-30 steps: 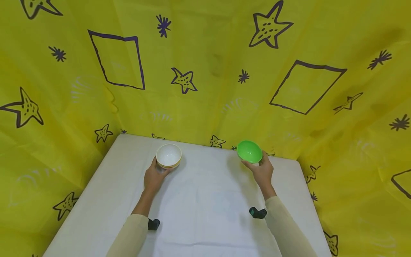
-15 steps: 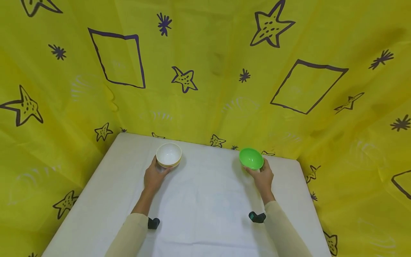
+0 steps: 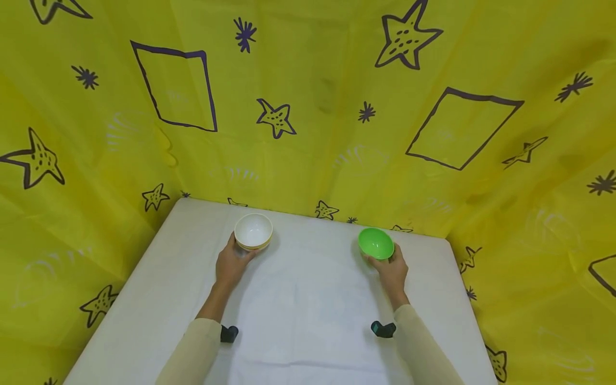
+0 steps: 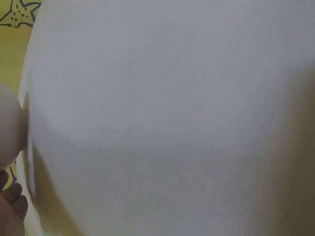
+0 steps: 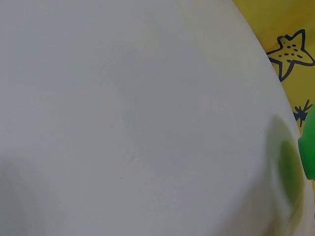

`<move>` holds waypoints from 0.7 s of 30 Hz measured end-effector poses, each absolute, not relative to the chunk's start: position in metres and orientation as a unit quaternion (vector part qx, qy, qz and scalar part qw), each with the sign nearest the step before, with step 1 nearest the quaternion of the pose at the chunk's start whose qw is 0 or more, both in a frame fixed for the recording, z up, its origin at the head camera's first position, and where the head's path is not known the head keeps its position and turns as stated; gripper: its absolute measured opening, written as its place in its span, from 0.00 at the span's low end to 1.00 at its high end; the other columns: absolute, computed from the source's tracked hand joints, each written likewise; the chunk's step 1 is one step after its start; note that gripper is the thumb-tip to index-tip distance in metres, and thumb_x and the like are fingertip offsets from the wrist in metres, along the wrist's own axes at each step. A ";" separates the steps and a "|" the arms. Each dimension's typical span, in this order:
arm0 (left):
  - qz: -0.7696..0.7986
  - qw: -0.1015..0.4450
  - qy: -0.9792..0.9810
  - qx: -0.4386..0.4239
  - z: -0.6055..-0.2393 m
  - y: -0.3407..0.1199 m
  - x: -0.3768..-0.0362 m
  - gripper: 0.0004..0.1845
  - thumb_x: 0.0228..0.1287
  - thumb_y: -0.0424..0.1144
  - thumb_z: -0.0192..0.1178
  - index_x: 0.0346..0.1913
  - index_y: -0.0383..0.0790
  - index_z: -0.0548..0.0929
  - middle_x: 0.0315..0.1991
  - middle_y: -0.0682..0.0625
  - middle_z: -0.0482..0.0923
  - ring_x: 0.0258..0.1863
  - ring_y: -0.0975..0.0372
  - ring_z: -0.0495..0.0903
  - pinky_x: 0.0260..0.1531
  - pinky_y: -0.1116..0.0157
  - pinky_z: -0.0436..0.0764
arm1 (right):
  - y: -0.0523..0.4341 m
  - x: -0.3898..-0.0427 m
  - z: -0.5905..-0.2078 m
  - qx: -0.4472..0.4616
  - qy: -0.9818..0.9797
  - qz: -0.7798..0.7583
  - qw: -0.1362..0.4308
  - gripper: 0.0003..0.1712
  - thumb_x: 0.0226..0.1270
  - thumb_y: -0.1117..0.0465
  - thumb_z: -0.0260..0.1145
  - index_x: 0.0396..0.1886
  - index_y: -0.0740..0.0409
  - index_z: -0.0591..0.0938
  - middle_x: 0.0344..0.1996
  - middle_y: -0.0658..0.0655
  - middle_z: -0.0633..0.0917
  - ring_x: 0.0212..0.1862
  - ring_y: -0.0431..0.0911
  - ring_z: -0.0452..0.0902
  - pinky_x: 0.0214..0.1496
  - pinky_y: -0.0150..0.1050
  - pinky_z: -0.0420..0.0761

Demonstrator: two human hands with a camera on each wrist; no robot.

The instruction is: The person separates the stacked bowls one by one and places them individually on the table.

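Two hands of mine are each curled round a bowl: my left hand [image 3: 231,263] grips the near side of the white bowl [image 3: 253,231], and my right hand [image 3: 392,269] holds the green bowl [image 3: 376,243] from its near side, tilted a little. Both bowls are toward the far edge of the white surface [image 3: 298,310], well apart from each other. Beyond that edge hangs a yellow cloth [image 3: 308,107] with drawn stars.

No words or numbers can be read; the yellow cloth [image 3: 308,107] shows only drawn stars and squares.
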State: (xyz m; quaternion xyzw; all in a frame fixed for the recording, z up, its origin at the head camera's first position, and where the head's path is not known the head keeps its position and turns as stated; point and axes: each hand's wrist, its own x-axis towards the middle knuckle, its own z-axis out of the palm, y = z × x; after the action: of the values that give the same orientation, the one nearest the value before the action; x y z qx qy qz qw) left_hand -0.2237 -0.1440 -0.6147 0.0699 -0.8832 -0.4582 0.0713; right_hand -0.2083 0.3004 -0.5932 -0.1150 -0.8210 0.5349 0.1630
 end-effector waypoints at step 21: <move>-0.453 0.072 -0.886 0.072 -0.613 -0.145 -0.224 0.54 0.60 0.49 0.79 0.82 0.36 0.60 0.75 0.35 0.68 0.74 0.40 0.67 0.71 0.40 0.68 | 0.295 -0.206 -0.612 -0.138 -0.813 0.541 0.166 0.47 0.55 0.63 0.85 0.72 0.65 0.71 0.70 0.67 0.76 0.76 0.60 0.66 0.78 0.54 0.64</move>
State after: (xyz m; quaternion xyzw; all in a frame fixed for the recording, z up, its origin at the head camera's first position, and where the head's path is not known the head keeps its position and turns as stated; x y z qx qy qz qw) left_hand -0.2238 -0.1452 -0.6135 0.0715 -0.8859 -0.4527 0.0717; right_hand -0.2057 0.2947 -0.6122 -0.1378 -0.8128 0.5411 0.1661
